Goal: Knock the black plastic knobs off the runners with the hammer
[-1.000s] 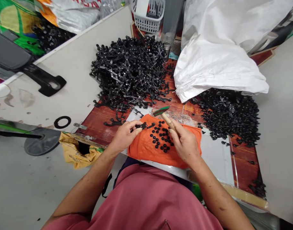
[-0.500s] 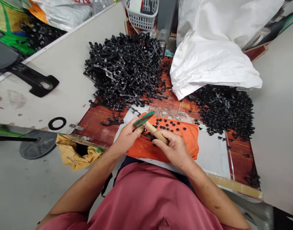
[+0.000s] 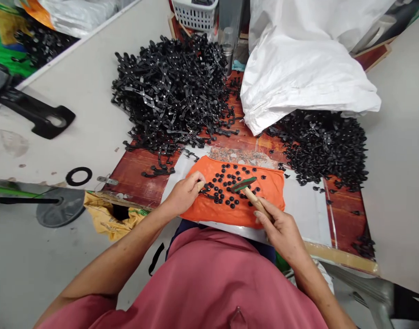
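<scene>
In my right hand (image 3: 286, 230) is a small hammer (image 3: 259, 204), gripped by its light wooden handle. Its long, dark, green-edged head is over the middle of an orange cloth (image 3: 274, 196). My left hand (image 3: 185, 194) is closed at the cloth's left side, thumb and finger pinching a black jointed plastic strip (image 3: 205, 188); the fingers hide part of it. Many small round black studs (image 3: 232, 205) lie spread on the cloth between my hands. The hammer head is apart from my left hand.
A tall heap of black jointed strips (image 3: 175, 91) stands at the back left. On the right, a pile of black studs (image 3: 327, 146) lies partly under a white sack (image 3: 305, 77). A pale panel (image 3: 86, 91) borders the left, another panel (image 3: 397, 183) the right. A white basket (image 3: 195, 16) stands behind.
My right hand has moved the hammer right and away from my left hand. My left hand now pinches the black strip at the cloth. The view has shifted slightly.
</scene>
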Tool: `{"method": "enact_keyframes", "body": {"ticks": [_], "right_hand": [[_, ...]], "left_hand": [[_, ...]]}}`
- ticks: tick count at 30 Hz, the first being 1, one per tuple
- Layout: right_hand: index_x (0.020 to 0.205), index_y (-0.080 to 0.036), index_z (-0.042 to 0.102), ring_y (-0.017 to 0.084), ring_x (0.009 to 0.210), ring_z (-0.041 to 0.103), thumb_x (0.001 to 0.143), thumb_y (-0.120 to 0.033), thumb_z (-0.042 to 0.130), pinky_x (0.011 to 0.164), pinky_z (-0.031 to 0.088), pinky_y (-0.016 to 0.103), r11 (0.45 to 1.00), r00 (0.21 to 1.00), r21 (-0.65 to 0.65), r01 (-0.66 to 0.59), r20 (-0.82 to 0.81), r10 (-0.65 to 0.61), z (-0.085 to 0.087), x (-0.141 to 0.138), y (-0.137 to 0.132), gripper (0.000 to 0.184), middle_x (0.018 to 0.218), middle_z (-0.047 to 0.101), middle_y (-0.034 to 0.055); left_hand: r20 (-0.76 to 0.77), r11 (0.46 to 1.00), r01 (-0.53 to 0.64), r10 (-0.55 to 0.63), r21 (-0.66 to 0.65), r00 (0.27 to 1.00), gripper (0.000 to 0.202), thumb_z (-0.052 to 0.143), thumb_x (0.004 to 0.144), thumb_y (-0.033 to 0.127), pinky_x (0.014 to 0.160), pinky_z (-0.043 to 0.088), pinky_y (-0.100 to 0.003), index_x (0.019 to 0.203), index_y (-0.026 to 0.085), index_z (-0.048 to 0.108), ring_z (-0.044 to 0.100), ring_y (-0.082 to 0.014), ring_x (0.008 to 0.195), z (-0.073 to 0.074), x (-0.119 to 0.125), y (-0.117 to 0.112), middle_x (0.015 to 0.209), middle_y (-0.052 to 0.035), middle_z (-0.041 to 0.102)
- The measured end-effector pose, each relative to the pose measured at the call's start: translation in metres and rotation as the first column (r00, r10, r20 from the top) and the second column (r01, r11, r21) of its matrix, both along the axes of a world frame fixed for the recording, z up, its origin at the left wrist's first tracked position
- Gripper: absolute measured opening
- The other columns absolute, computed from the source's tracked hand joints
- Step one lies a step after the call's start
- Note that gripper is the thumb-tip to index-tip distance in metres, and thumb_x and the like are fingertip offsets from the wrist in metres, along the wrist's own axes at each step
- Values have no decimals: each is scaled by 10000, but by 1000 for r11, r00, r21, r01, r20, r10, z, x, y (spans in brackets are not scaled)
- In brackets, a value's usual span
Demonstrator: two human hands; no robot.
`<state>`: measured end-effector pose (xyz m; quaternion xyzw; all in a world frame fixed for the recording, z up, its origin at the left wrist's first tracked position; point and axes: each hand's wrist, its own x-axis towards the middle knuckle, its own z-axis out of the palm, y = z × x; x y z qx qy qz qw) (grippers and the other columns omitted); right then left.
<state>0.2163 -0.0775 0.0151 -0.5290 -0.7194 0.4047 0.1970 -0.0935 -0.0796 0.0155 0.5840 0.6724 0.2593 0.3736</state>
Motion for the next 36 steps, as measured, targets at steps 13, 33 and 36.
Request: {"method": "enact_keyframes", "body": {"ticks": [13, 33, 36], "right_hand": [[1461, -196, 608, 272, 1114, 735, 1024, -380, 521, 911, 575, 362, 999, 995, 19, -44, 96, 42, -1, -4, 2, 482, 1290, 746, 96], [1458, -224, 610, 256, 1066, 757, 1033, -376, 516, 885, 585, 340, 996, 991, 55, -72, 116, 65, -5, -3, 0, 461, 1288, 749, 76], [1463, -233, 606, 254, 998, 771, 1042, -350, 495, 837, 599, 334, 989, 984, 96, -110, 154, 94, 3, -7, 4, 451, 1225, 775, 84]], "left_hand": [[25, 997, 55, -54, -50, 998, 136, 414, 946, 299, 632, 345, -284, 927, 229, 529, 483, -155, 634, -6, 1, 4, 682, 46, 506], [85, 994, 25, -15, -111, 996, 116, 458, 911, 288, 609, 359, -273, 965, 221, 536, 525, -153, 587, -12, -2, 3, 589, 67, 513], [109, 991, 26, -12, -134, 994, 112, 463, 910, 293, 591, 359, -268, 960, 220, 532, 526, -149, 565, -13, 0, 4, 582, 70, 501]]}}
